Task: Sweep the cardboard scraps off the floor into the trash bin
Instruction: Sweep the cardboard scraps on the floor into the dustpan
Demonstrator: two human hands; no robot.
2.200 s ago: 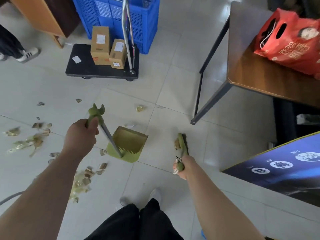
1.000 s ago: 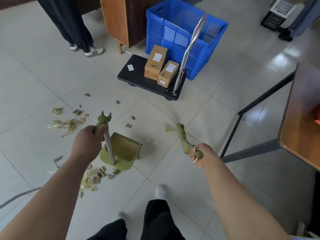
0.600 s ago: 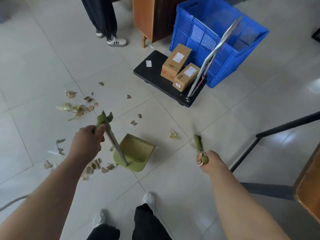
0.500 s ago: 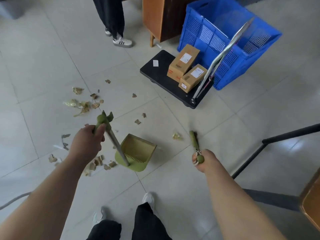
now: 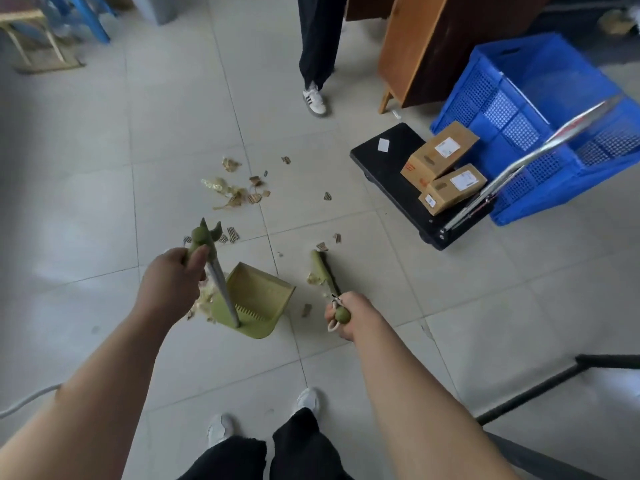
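So, progress: early by my read. The dustpan point(image 5: 263, 299) looks bare inside and the cardboard scraps point(image 5: 239, 197) lie loose on the floor point(image 5: 86, 202).
Left hand point(image 5: 169, 282): fingers curled tight round the top of the dustpan's pole, just under the green knob.
Right hand point(image 5: 355, 315): fist closed round the butt end of the broom point(image 5: 322, 271), with a cord loop hanging beneath it.
Dustpan: lower centre of frame, mouth opening toward the upper right. A few scraps touch its left wall, outside the pan.
Broom: head down just right of the dustpan. One crumpled scrap sits against it, and another small one lies between broom and pan.
Main pile: above centre of frame, well apart from both hands, with strays scattered between.
Trash bin: can't pick one out.
Left to do: gather everything, pan it, dump it.
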